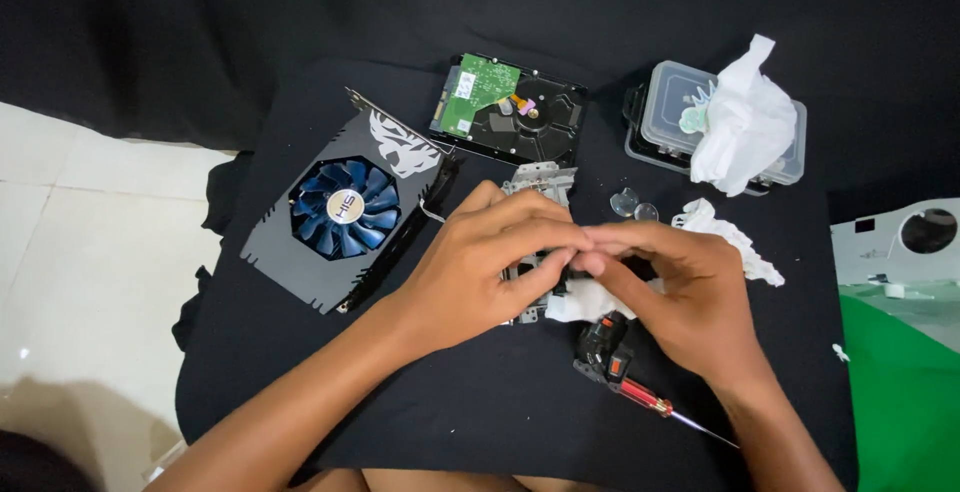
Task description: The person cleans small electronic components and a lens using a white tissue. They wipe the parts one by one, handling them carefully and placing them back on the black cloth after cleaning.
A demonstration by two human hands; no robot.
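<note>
My left hand (490,267) grips a small grey metal mechanism (540,184) that lies on a black cloth (480,392); most of the part is hidden under the fingers. My right hand (680,287) meets it from the right, fingertips pinched together at the part's middle, over a wad of white tissue (590,302). Whether the right fingers hold anything small is hidden. Just below the hands lies a red-handled screwdriver (645,397) beside a small black part (603,344).
A graphics card with a blue fan (345,207) lies to the left. A hard drive, circuit board up (510,107), sits behind. At the back right is a clear lidded box (670,102) under crumpled tissue (745,117). Two small clear lenses (632,206) lie nearby. White tile floor on the left.
</note>
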